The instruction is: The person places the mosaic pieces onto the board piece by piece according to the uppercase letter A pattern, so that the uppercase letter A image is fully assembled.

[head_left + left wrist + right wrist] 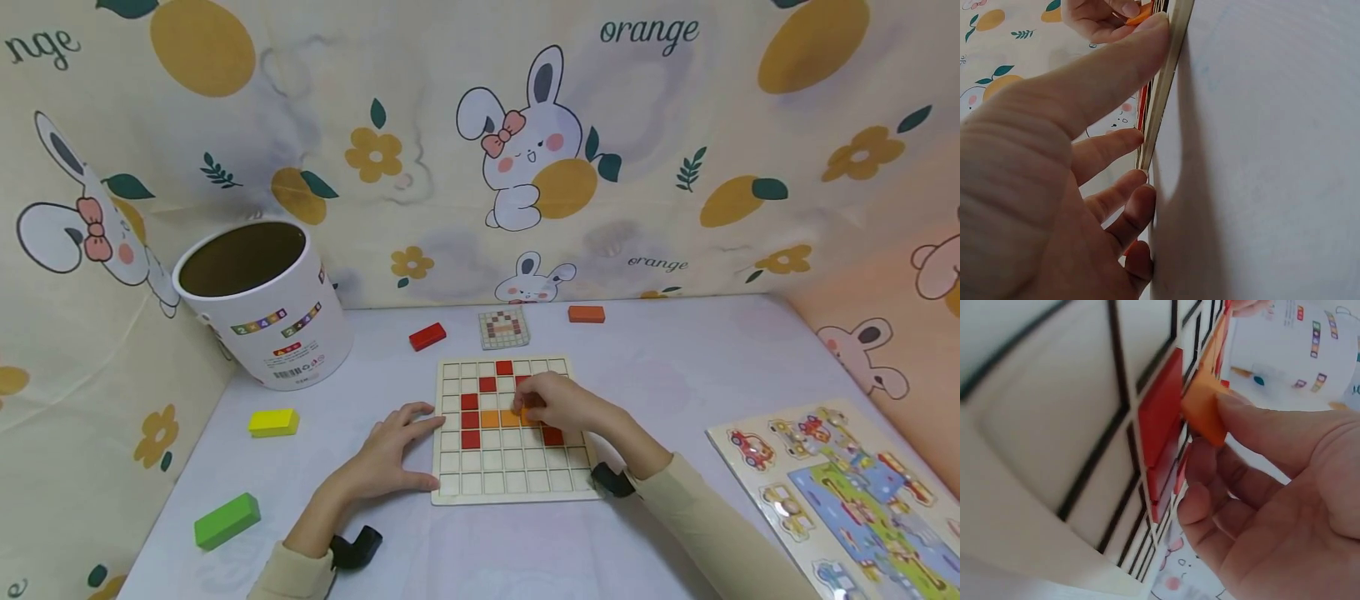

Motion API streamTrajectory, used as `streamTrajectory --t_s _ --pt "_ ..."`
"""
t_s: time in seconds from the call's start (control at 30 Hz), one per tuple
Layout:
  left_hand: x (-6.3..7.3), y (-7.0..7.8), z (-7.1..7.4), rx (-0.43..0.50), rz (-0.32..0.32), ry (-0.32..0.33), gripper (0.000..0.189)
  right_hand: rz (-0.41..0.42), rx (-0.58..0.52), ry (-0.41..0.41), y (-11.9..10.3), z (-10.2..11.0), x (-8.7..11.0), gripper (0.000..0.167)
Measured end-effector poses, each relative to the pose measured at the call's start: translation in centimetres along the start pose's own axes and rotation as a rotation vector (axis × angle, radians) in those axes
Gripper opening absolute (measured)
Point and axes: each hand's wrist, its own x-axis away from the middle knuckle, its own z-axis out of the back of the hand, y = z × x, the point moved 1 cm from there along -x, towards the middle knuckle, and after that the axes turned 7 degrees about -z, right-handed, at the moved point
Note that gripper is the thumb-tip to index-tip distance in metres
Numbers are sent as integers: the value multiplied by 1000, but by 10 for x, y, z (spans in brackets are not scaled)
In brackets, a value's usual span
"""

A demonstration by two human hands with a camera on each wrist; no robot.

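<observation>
A pale grid board [517,482] lies flat on the table, with red square tiles [470,420] in several cells and an orange row [490,419] among them. My right hand [562,402] is over the board's right half. In the right wrist view, its thumb and fingers pinch an orange square tile [1205,409], tilted at the grid beside a red tile [1161,406]. At the board's left edge rests my left hand [386,450], fingers spread. Its thumb [1110,69] and fingertips touch the board's rim [1175,44] in the left wrist view.
Behind the board lie a small pattern card [504,328], a red block [427,337] and an orange block [587,314]. A white bucket [300,333] stands back left, with yellow [273,422] and green [227,521] blocks nearer me. At right is a picture puzzle board [780,492]. Patterned cloth surrounds the table.
</observation>
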Motion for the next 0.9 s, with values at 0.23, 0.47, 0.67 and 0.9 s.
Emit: streamTrajectory --t_s 0.23,0.47,0.67,0.9 --pt "-1 -1 -2 -5 8 4 86 -38 2 29 0 0 0 15" --pt "-1 -1 -2 -5 7 -1 87 -34 12 61 1 0 4 14" --pt "-1 -1 -1 -1 20 -5 87 -30 18 80 1 -1 5 13" --pt "0 -1 -1 -2 19 0 87 -53 132 131 -1 -3 6 11"
